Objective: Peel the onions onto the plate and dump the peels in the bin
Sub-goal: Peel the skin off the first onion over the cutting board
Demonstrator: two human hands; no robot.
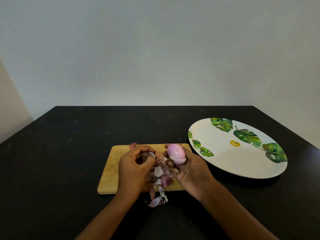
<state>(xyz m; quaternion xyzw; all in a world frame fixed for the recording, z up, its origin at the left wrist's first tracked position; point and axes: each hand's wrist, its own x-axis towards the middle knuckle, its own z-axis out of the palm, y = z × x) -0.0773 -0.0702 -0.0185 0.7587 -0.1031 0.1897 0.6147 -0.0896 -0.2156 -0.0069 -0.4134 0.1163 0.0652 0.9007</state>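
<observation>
r hand grips peeled onion over board.

No legible text, yellow mark on plate unreadable

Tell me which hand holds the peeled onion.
The right hand holds the peeled onion, pink and bare, above the cutting board. The left hand pinches only a scrap of peel.

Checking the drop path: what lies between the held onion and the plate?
In the head view, only the right corner of the cutting board and a strip of bare table separate the onion from the plate.
</observation>
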